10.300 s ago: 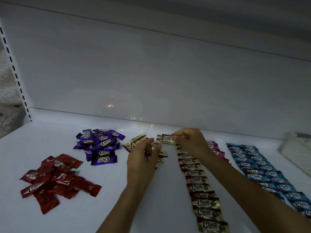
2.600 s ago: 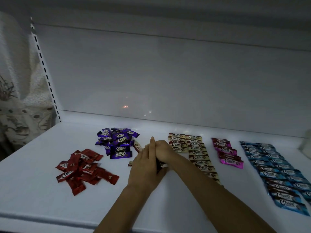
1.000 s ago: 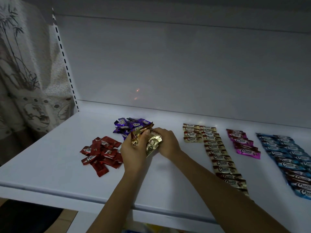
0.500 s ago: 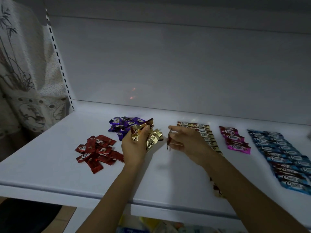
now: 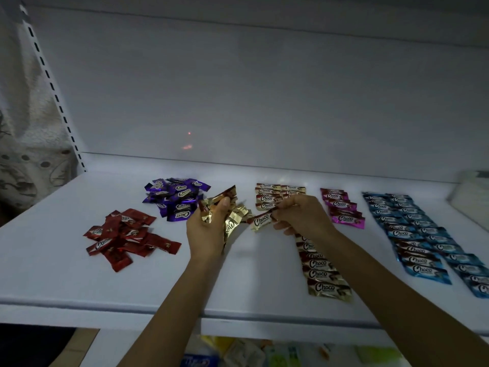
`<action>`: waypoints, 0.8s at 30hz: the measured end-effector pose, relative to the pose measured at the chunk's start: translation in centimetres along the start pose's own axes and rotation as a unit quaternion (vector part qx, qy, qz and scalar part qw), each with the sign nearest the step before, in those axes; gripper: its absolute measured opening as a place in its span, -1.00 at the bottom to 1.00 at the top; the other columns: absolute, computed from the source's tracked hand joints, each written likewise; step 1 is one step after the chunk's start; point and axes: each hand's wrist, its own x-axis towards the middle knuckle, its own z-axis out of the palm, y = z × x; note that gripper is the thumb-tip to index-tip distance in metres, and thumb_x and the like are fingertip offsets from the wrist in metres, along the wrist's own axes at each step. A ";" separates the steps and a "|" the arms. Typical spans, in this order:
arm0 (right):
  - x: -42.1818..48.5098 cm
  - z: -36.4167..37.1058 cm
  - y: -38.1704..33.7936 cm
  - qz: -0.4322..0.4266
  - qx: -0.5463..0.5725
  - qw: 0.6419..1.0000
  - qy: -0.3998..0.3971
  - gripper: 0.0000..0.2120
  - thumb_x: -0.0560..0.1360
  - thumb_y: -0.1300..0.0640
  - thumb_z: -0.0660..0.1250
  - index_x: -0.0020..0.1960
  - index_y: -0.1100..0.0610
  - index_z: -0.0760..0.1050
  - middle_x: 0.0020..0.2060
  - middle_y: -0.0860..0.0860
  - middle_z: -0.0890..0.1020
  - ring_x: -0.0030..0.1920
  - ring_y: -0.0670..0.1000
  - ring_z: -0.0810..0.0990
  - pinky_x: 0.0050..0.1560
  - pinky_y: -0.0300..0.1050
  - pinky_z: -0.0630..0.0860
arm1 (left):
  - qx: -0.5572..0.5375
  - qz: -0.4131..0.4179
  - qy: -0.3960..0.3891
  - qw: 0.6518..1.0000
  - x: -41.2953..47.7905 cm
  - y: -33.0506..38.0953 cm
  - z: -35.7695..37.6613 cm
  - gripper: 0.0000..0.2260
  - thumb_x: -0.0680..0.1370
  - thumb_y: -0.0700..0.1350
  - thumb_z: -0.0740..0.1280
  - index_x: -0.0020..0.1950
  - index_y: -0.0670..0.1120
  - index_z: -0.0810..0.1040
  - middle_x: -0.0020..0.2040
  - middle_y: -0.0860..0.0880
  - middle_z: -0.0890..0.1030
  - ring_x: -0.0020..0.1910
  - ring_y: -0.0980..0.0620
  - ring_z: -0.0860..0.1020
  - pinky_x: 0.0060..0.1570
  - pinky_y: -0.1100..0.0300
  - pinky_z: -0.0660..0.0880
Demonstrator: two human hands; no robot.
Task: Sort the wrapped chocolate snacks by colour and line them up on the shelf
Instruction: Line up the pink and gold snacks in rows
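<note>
My left hand (image 5: 209, 229) grips a bunch of gold wrapped snacks (image 5: 232, 217) above the white shelf (image 5: 66, 282). My right hand (image 5: 301, 217) pinches a single gold snack (image 5: 262, 221) by its end, just right of the bunch. Behind and below my right arm runs a lined-up gold row (image 5: 322, 274), with a second short gold column (image 5: 267, 198) at the back. A pink row (image 5: 342, 211) and two blue rows (image 5: 418, 239) lie to the right. A loose purple pile (image 5: 177, 202) and a loose red pile (image 5: 124, 237) lie to the left.
The shelf's back wall (image 5: 238, 102) rises behind the snacks. A slotted upright (image 5: 55, 94) and a patterned curtain (image 5: 23, 144) stand at the left. A white object (image 5: 473, 194) sits at the far right. Packages show on a lower shelf (image 5: 251, 353) under the front edge.
My right hand has turned the single gold snack so its face shows, holding it just right of the bunch. Earlier, both hands gathered the loose gold snacks into my left hand.
</note>
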 end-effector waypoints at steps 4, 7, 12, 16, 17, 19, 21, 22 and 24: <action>0.7 0.5 1.3 -0.099 -0.273 0.957 0.019 -0.88 0.43 0.16 0.44 -0.17 0.12 0.50 -0.21 0.05 0.63 -0.25 -0.04 0.55 -0.26 -0.22 0.46 | -0.003 -0.020 0.022 1.000 0.4 -0.1 -0.3 -0.88 0.50 0.00 0.41 -0.03 -0.02 0.64 -0.14 0.01 0.71 -0.09 0.07 0.67 -0.11 0.22 0.54; 0.4 0.1 1.4 -0.153 -0.421 0.893 0.046 -0.84 0.47 0.04 0.38 0.00 0.07 0.50 -0.11 -0.04 0.54 -0.13 -0.06 0.49 -0.19 -0.17 0.39 | -0.002 -0.014 0.024 1.000 0.4 -0.1 -0.3 -0.90 0.50 0.00 0.41 -0.06 0.01 0.63 -0.15 0.04 0.71 -0.10 0.10 0.67 -0.09 0.21 0.54; -2.0 1.2 2.5 -0.313 -0.488 0.814 -0.035 -0.73 0.57 0.11 0.17 0.20 0.06 0.54 0.09 -0.01 0.60 0.05 -0.01 0.52 0.08 -0.11 0.43 | 0.014 -0.005 0.028 1.000 0.6 -0.4 -0.3 -0.93 0.50 0.01 0.41 -0.10 0.04 0.61 -0.24 0.13 0.69 -0.17 0.18 0.65 -0.30 0.43 0.49; -2.2 2.4 4.1 -0.286 -0.537 0.790 -0.082 -0.60 0.63 0.04 0.03 0.44 0.06 0.28 0.41 0.01 0.37 0.37 0.01 0.35 0.38 -0.08 0.19 | 0.011 -0.009 0.026 1.000 0.8 -0.7 -0.3 -0.91 0.49 0.01 0.42 -0.09 0.02 0.63 -0.14 0.00 0.70 -0.08 0.03 0.66 -0.03 0.09 0.55; -1.8 2.3 4.1 -0.282 -0.542 0.787 -0.085 -0.60 0.63 0.06 0.02 0.45 0.08 0.25 0.44 0.03 0.32 0.41 0.01 0.30 0.41 -0.08 0.13 | 0.016 -0.005 0.025 1.000 0.8 -0.7 -0.3 -0.92 0.49 0.01 0.41 -0.09 0.03 0.63 -0.16 0.02 0.70 -0.10 0.07 0.66 -0.04 0.12 0.54; -1.1 2.1 3.8 -0.277 -0.554 0.780 -0.090 -0.60 0.62 0.13 0.04 0.44 0.13 0.23 0.45 0.07 0.29 0.43 0.03 0.26 0.44 -0.06 0.06 | 0.022 0.001 0.025 0.999 0.8 -0.5 -0.3 -0.92 0.50 0.02 0.40 -0.10 0.03 0.62 -0.19 0.06 0.70 -0.14 0.15 0.65 -0.12 0.22 0.52; -0.4 1.8 3.6 -0.274 -0.568 0.770 -0.094 -0.60 0.60 0.19 0.05 0.43 0.16 0.22 0.43 0.08 0.31 0.42 0.05 0.27 0.45 -0.05 0.04 | 0.026 0.006 0.024 0.999 0.7 -0.4 -0.3 -0.90 0.51 0.00 0.40 -0.07 0.00 0.62 -0.17 0.06 0.69 -0.15 0.18 0.65 -0.19 0.33 0.49; -0.1 1.8 3.6 -0.273 -0.573 0.767 -0.094 -0.60 0.59 0.21 0.05 0.42 0.17 0.22 0.43 0.09 0.31 0.41 0.05 0.27 0.45 -0.05 0.03 | 0.028 0.012 0.023 0.999 0.7 -0.4 -0.3 -0.88 0.51 -0.01 0.39 -0.04 -0.03 0.62 -0.17 0.07 0.68 -0.16 0.21 0.64 -0.22 0.38 0.48; 0.2 1.6 3.5 -0.267 -0.574 0.768 -0.094 -0.61 0.58 0.23 0.07 0.40 0.18 0.23 0.41 0.09 0.33 0.39 0.07 0.30 0.44 -0.07 0.00 | 0.031 0.019 0.020 0.999 0.6 -0.3 -0.2 -0.84 0.52 -0.02 0.39 0.00 -0.08 0.62 -0.15 0.06 0.68 -0.18 0.24 0.63 -0.24 0.43 0.47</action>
